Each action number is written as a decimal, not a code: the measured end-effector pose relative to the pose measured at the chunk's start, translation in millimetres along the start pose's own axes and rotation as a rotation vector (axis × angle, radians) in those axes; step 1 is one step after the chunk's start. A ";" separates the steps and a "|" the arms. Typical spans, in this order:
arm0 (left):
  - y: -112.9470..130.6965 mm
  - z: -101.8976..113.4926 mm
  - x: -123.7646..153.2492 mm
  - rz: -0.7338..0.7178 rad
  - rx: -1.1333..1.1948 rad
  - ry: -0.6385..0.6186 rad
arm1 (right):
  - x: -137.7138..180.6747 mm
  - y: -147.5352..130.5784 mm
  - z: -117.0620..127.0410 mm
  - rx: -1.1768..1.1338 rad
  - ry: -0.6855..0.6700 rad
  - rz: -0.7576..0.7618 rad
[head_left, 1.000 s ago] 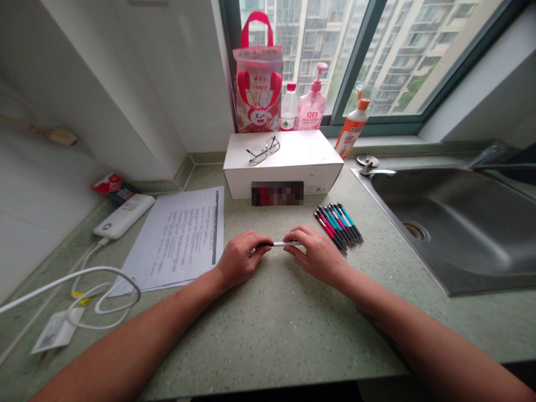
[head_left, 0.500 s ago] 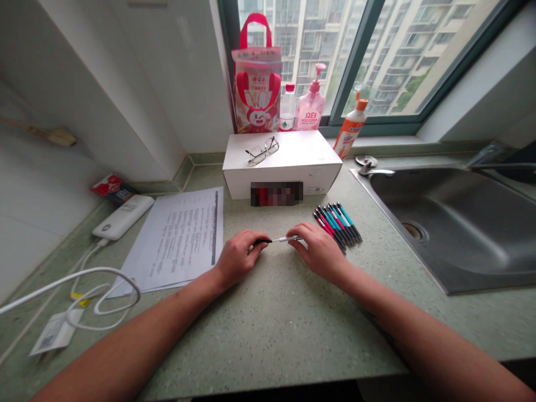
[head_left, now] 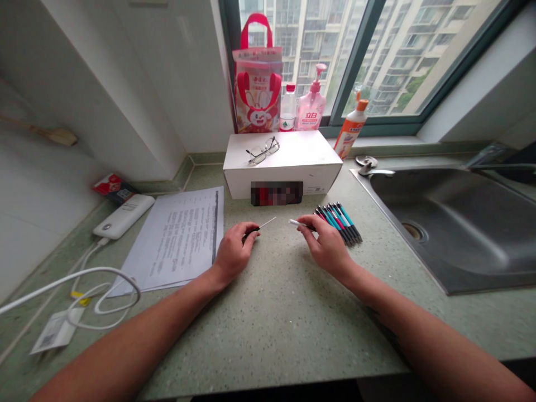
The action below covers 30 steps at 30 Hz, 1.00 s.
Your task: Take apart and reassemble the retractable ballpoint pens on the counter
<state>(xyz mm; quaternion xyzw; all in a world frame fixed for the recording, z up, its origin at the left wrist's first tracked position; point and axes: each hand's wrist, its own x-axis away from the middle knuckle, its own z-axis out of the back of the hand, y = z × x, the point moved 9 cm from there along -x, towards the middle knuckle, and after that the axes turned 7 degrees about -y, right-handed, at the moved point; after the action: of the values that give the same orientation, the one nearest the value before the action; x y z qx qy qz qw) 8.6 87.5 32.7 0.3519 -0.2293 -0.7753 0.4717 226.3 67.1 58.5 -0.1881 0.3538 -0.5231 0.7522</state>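
Observation:
My left hand (head_left: 234,248) is closed around the black front part of a pen (head_left: 251,231). A thin pale refill (head_left: 268,222) sticks out of it, pointing up and to the right. Between thumb and fingers, my right hand (head_left: 326,240) pinches a white pen barrel (head_left: 295,222), whose end faces left. A gap separates the two pen pieces. Just beyond my right hand lies a row of several click pens (head_left: 344,219) in red, teal and black, partly hidden by that hand.
Behind my hands stands a white box (head_left: 288,153) with eyeglasses (head_left: 263,151) on top. Printed sheets (head_left: 180,234), a white power bank (head_left: 123,216) and a looped cable (head_left: 98,271) lie on the left. At right is a steel sink (head_left: 473,223); bottles (head_left: 310,109) stand behind the box.
The two pen pieces have come apart. My left hand has moved slightly left, tilting the refill upward, and my right hand has shifted right with the white barrel.

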 end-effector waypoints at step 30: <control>7.8 -5.5 -1.8 -0.036 -0.183 -0.064 | 4.3 -25.3 -31.2 0.300 -0.190 0.254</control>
<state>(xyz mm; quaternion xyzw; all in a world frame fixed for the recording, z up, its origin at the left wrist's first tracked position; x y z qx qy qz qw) 17.8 85.5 35.1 0.2865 -0.1663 -0.8121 0.4803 188.0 56.1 52.3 -0.0765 0.2202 -0.4509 0.8616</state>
